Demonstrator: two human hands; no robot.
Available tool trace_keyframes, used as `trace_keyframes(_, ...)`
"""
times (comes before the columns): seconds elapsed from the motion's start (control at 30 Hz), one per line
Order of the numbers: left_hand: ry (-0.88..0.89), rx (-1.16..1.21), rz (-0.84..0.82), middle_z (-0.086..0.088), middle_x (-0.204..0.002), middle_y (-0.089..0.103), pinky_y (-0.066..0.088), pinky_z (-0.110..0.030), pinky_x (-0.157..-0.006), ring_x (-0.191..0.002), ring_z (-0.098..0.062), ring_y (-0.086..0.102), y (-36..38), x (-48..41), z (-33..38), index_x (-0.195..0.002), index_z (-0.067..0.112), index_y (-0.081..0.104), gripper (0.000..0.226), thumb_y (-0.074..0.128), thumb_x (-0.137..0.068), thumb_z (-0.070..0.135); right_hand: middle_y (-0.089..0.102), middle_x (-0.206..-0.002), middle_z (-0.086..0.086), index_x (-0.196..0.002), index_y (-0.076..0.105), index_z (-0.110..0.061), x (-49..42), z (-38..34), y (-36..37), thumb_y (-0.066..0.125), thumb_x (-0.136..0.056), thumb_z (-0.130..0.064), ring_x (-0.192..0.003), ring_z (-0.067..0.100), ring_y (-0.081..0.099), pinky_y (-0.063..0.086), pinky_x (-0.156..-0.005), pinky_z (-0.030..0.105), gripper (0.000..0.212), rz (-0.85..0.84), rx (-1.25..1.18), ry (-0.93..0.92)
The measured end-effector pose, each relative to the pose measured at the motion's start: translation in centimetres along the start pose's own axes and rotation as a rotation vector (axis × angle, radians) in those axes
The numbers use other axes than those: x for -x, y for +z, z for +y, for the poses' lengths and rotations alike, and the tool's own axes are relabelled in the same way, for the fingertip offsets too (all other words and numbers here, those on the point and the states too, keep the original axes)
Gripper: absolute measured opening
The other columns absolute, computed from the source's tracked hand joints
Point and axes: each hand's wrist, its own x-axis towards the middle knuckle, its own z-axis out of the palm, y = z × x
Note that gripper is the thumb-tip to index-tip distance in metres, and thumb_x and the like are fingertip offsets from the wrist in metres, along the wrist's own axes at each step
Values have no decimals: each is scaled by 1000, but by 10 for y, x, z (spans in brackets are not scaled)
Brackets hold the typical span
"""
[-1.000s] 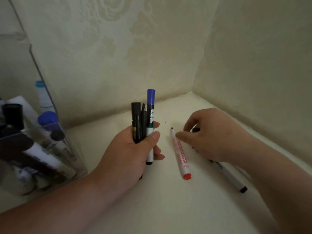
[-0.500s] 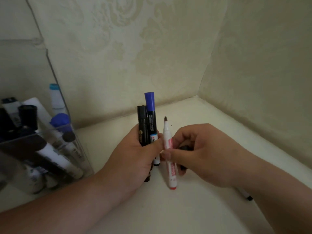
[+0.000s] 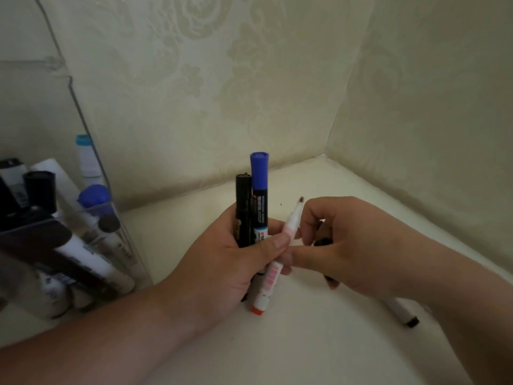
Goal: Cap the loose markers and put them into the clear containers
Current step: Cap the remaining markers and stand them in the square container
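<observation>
My left hand (image 3: 216, 268) grips an upright bundle: a black marker (image 3: 243, 207) and a blue-capped marker (image 3: 259, 184). A white marker with red print and a red end (image 3: 270, 282) stands tilted beside the bundle, its dark tip bare. My left thumb lies against it, and the fingertips of my right hand (image 3: 361, 251) pinch it. A small black piece (image 3: 322, 242) is tucked inside my right hand; I cannot tell whether it is a cap. A clear container (image 3: 130, 245) at the left holds several markers.
A white marker with a black end (image 3: 402, 312) lies on the cream surface at the right, partly under my right forearm. Patterned walls meet in a corner behind the hands. A taller clear panel (image 3: 69, 87) rises at the far left.
My right hand picked the red-ended marker off the surface, stood it upright and brought it against the bundle in my left hand. The view shifted slightly to the left.
</observation>
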Motion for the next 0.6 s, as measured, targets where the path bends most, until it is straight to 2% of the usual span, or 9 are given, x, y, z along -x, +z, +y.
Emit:
trace_keyframes(0.07,4,-5,-13,-4,-87,76,56,-26,-61,-66,-19,68,1,1,2,-97,13,63,28,73,-74,25,64,-51,0,-72,53,-19,3,4,-16,66,-71,-68,-42,12,54,42,-46,25,51,9,3,0)
trace_keyframes(0.13,7,-38,-40,-1,-96,78,53,-24,-60,-66,-17,66,1,2,3,-101,10,60,32,71,-76,26,57,-47,2,-68,52,-15,1,11,-28,61,-71,-68,-39,16,46,37,-43,24,53,131,-153,-6)
trace_keyframes(0.23,14,-71,-52,0,-102,78,52,-24,-62,-68,-16,66,1,3,4,-103,10,60,32,70,-79,28,47,-54,9,-69,47,-15,-12,25,-27,60,-93,-51,-40,17,35,29,-43,23,45,404,-616,20)
trace_keyframes(0.3,16,-79,-48,0,-101,78,54,-26,-63,-68,-17,65,1,3,4,-104,8,61,33,70,-79,28,54,-59,10,-78,49,-15,-20,26,-17,55,-101,-41,-41,17,36,30,-42,24,35,495,-738,33)
trace_keyframes(0.4,4,-82,-45,-2,-98,77,54,-27,-65,-68,-16,65,-1,3,2,-108,4,64,38,71,-79,27,65,-61,5,-89,53,-12,-23,17,-1,56,-101,-35,-42,16,38,32,-40,25,26,489,-694,-29)
trace_keyframes(0.5,-10,-74,-56,-4,-103,78,54,-27,-64,-66,-15,65,0,3,2,-109,3,61,37,75,-82,25,67,-58,-2,-80,59,-14,-20,11,7,65,-94,-36,-44,15,41,34,-44,26,27,484,-559,-125)
trace_keyframes(0.6,-20,-63,-57,-5,-101,78,54,-25,-62,-64,-16,66,1,3,4,-109,2,60,38,74,-81,24,58,-47,-13,-71,61,-13,-18,10,9,71,-89,-35,-40,5,38,33,-41,16,30,456,-400,-159)
